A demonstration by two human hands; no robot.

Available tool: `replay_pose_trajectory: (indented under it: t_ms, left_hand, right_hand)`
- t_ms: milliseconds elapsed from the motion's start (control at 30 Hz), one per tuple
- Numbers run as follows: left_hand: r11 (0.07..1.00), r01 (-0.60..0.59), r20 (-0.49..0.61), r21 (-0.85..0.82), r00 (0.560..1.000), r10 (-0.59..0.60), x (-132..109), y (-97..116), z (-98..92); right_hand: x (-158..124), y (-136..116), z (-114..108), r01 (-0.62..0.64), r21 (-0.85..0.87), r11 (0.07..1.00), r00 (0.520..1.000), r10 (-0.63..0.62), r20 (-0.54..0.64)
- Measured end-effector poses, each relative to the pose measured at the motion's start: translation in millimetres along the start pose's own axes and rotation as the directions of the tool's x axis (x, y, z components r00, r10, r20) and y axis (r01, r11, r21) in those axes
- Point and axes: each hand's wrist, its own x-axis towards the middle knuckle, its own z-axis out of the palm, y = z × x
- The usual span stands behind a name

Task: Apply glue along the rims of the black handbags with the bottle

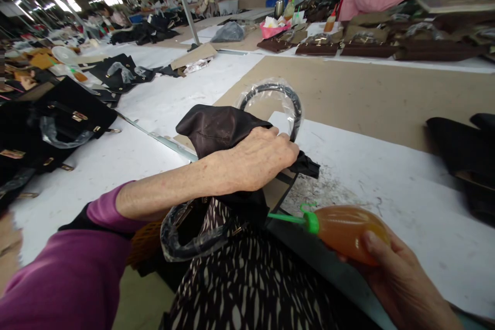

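Observation:
My left hand (259,160) is closed over the top of a dark brown handbag (220,129) at the table's near edge, gripping it where a plastic-wrapped black handle (288,95) loops upward. A second wrapped handle (181,240) hangs low in front of my patterned lap. My right hand (402,278) grips an orange squeeze bottle (348,232) with a green cap; its thin green nozzle (284,216) points left toward the bag's side.
Brown cardboard sheet (367,93) covers the table beyond the bag. Black bags (65,118) lie at the left, another dark bag (464,154) at the right. Rows of brown bags (371,49) and several other people working fill the back.

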Motion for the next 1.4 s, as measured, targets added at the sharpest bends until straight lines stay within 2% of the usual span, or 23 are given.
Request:
replay_pose_trajectory:
  t_ms: [233,400,500,733,900,1033,1133,1200,1300,1367,1400]
  left_hand:
    - [1.0,-0.002,-0.02,0.005,1.0,0.002,-0.9,-1.7,1.5]
    - [1.0,0.007,0.008,-0.003,1.0,-0.007,-0.2,-0.9,-1.5]
    - [1.0,0.007,0.007,-0.003,1.0,-0.007,0.1,-0.4,-2.5]
    - [1.0,0.004,0.005,-0.003,1.0,-0.004,0.0,-0.7,-3.9]
    - [1.0,0.005,-0.002,0.001,1.0,-0.005,0.2,-1.6,-3.5]
    - [1.0,0.008,-0.024,-0.006,1.0,-0.008,1.5,-3.7,-2.6]
    - [1.0,0.011,-0.032,-0.016,0.999,-0.012,3.3,-6.2,-3.2]
    - [0.999,0.02,-0.023,-0.03,1.0,-0.021,4.5,-7.6,-4.4]
    - [0.998,0.046,0.018,-0.05,0.999,-0.045,6.2,-9.2,-7.5]
    - [0.996,0.066,0.041,-0.054,0.997,-0.064,7.0,-10.3,-10.3]
    - [0.996,0.076,0.049,-0.054,0.996,-0.074,7.4,-10.9,-12.0]
  right_hand:
    - [-11.0,4.0,-2.0,-0.016,-0.01,1.0,0.998,0.015,-0.063]
    - [3.2,13.5,-28.7,0.13,-0.205,0.97,0.983,-0.154,-0.104]
    - [9.9,13.9,-37.4,0.168,-0.266,0.949,0.971,-0.205,-0.12]
    - [4.0,1.3,-27.1,0.194,-0.42,0.886,0.946,-0.283,-0.161]
    - [0.3,-4.1,-18.2,0.194,-0.427,0.883,0.926,-0.309,-0.217]
    - [5.7,-2.0,-13.9,0.196,-0.416,0.888,0.936,-0.295,-0.19]
    - [14.6,3.6,-15.1,0.226,-0.484,0.845,0.927,-0.339,-0.159]
    - [20.7,7.0,-17.2,0.271,-0.587,0.763,0.895,-0.424,-0.138]
    - [27.4,4.2,-21.3,0.372,-0.71,0.598,0.803,-0.591,-0.077]
    - [29.9,-6.0,-26.0,0.38,-0.727,0.573,0.753,-0.648,-0.117]
    - [30.7,-13.3,-29.3,0.363,-0.714,0.599,0.729,-0.66,-0.183]
